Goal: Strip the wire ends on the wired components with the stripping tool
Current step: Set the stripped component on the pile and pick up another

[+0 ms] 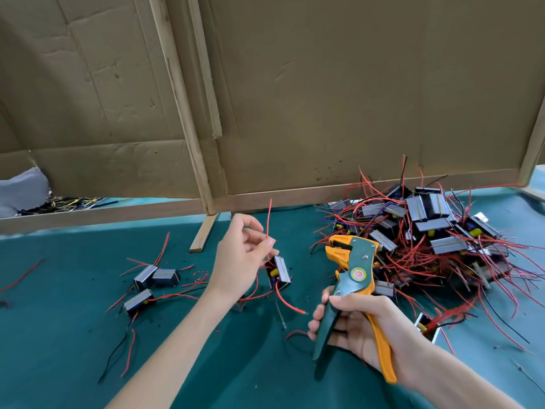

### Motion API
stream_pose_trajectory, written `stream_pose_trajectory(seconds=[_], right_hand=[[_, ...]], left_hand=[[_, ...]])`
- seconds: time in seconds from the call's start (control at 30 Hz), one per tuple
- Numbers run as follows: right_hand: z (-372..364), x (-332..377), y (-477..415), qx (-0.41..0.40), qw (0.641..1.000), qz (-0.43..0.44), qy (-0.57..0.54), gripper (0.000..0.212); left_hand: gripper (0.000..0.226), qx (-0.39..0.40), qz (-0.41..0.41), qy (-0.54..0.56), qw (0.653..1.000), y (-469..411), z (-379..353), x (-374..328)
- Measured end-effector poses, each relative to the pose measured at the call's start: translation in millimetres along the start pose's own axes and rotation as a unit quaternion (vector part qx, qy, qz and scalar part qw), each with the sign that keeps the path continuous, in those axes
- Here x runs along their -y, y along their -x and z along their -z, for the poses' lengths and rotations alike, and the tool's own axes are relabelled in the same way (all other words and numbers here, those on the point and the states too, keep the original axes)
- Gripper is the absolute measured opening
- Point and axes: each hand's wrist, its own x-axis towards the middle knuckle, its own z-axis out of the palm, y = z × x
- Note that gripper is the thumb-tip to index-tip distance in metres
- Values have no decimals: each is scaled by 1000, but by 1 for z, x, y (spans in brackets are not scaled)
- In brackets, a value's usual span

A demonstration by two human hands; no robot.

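Note:
My left hand pinches a red wire that stands upward from a small grey-and-black component, which hangs just below my fingers over the green table. My right hand grips the handles of the green and orange stripping tool. The tool's orange jaws point up and left, a short gap to the right of the held wire and apart from it. A second red wire curls down from the component toward the table.
A big tangled pile of components with red and black wires lies at the right. Three components with wires lie at the left. A cardboard partition with wooden frame stands behind. Red insulation bits dot the green cloth.

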Motion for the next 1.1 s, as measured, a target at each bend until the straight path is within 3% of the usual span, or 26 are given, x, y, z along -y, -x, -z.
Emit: stream_pose_trajectory(seconds=[0.13, 0.2, 0.27, 0.4, 0.47, 0.6, 0.8, 0.9, 0.97, 1.1], right_hand=[[2, 0, 0, -9, 1000, 2, -9, 15], [2, 1, 0, -17, 1000, 4, -13, 13], [1, 3, 0, -23, 1000, 9, -11, 13], [0, 3, 3, -24, 1000, 13, -11, 14], [0, 3, 4, -23, 1000, 15, -7, 14], [0, 3, 5, -21, 1000, 20, 1, 13], [-1, 6, 7, -1, 999, 29, 26, 15], [-2, 9, 10, 18, 996, 28, 78, 24], [-4, 12, 13, 40, 992, 27, 121, 27], [-9, 13, 19, 77, 981, 32, 174, 23]], left_hand=[[16, 48, 57, -178, 981, 3, 1, 7], [24, 102, 23, -335, 936, 3, 11, 9], [34, 146, -48, -400, 903, 3, 22, 6], [22, 273, -151, -311, 898, 7, 19, 5], [16, 286, -182, -308, 889, 12, 6, 13], [6, 266, -190, -282, 902, 23, -8, 29], [20, 103, -65, -69, 990, 20, -3, 23], [14, 78, -31, 41, 996, 16, 4, 8], [6, 85, -21, 61, 994, 16, 6, -3], [13, 96, -51, 58, 992, 20, 6, -19]])
